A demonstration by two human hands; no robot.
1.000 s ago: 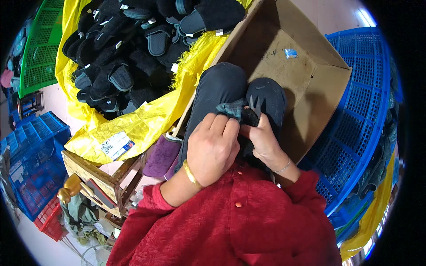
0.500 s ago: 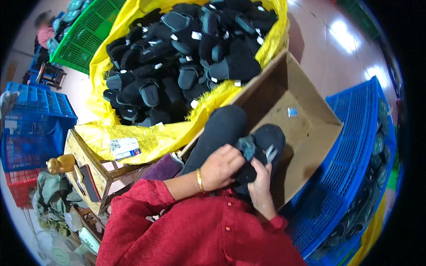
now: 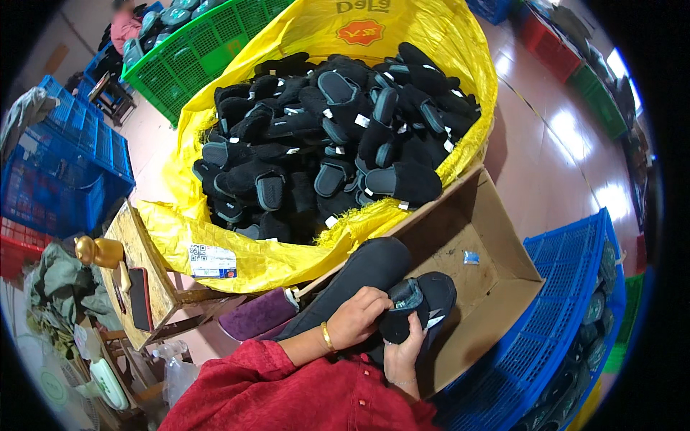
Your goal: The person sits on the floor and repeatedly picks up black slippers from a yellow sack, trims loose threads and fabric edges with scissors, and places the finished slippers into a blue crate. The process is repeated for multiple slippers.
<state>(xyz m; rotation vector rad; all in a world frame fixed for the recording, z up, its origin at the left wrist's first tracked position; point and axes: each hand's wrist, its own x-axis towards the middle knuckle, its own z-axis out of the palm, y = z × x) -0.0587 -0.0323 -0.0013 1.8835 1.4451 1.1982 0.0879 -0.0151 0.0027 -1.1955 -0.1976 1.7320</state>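
A black slipper (image 3: pixel 397 329) with a dark, shiny greenish-grey inside is held above my black-trousered lap. My left hand (image 3: pixel 357 318), with a gold bangle at the wrist, pinches its left edge with bent fingers. From below and the right, my right hand (image 3: pixel 406 352) grips the same slipper, thumb upward. Pointed silver blades of what look like small scissors (image 3: pixel 435 320) stick out beyond the right hand; their handles are hidden. In front of my knees, a big yellow woven sack (image 3: pixel 280 269) is heaped with black slippers (image 3: pixel 287 129), many bearing white tags.
An open cardboard box (image 3: pixel 496 287) with a small blue-white packet stands right of my legs, beside a blue crate (image 3: pixel 532 309) of shoes. At left, a wooden stool (image 3: pixel 154 287) carries a phone (image 3: pixel 140 298). A purple roll (image 3: pixel 260 314) lies nearby. A person (image 3: pixel 126 25) sits beyond a green crate (image 3: pixel 194 61).
The view has tilted up, so the sack and box sit lower in the picture. The slipper between my hands has turned to show more of its inside, and the blades show less.
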